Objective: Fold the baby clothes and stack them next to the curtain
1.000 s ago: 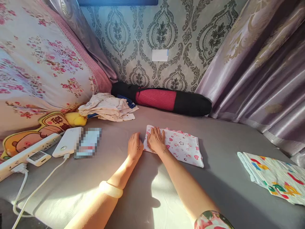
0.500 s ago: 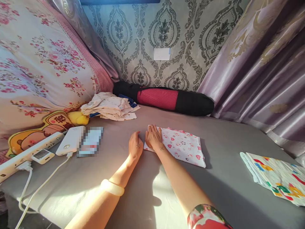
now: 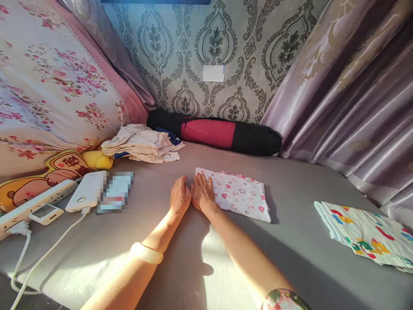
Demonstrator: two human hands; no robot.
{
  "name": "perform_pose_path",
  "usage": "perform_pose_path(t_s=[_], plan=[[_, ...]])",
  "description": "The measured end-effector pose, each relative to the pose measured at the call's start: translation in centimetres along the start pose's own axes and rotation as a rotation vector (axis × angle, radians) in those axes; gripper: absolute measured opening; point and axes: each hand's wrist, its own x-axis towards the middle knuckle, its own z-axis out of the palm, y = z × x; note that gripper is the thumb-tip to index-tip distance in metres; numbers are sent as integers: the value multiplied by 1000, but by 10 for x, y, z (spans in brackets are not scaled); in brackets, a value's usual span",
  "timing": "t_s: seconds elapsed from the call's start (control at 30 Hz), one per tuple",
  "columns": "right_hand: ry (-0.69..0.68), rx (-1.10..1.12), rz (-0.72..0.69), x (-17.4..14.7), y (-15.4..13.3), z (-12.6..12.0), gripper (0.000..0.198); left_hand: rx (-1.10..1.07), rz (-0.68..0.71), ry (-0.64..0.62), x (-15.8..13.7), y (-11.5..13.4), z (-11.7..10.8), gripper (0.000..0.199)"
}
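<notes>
Whether the left hand [image 3: 180, 196] was closed could not be told. Toward it the right hand [image 3: 202, 193], open and flat, had just been shifted; pressing was apparently narrowed to the left end of the folded heart-print cloth [image 3: 241, 194], laid crosswise on the grey sheet [image 3: 297, 189], long axis slanted, right end nearer.

Black-and-red bag [image 3: 208, 132] along patterned wall [image 3: 183, 60], power strip [image 3: 45, 198] near white power bank [image 3: 87, 189].
</notes>
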Motion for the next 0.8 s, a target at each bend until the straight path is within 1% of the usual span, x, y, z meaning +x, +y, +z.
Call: perform_pose_path(t_s=[0.13, 0.27, 0.37, 0.43, 0.5, 0.57, 0.7, 0.8], plan=[[4, 36, -8, 2, 2, 1, 53, 4, 72, -26, -1, 1, 0, 36], [75, 97, 21, 1, 9, -2, 52, 48, 165, -66, -3, 3, 0, 38], [119, 88, 75, -5, 20, -9, 51, 154, 281, -160, -6, 8, 0, 42], [129, 42, 100, -10, 30, -15, 51, 224, 378, -250, -9, 13, 0, 45], [130, -9, 124, -16, 40, -20, 52, 271, 445, -334, -11, 17, -1, 48], [124, -52, 147, -21, 48, -22, 53, 294, 473, -398, -12, 20, -1, 49], [74, -86, 187, -25, 57, -21, 54, 313, 475, -501, -11, 21, -2, 52], [51, -89, 196, -26, 59, -19, 54, 326, 472, -540, -10, 21, -3, 52]])
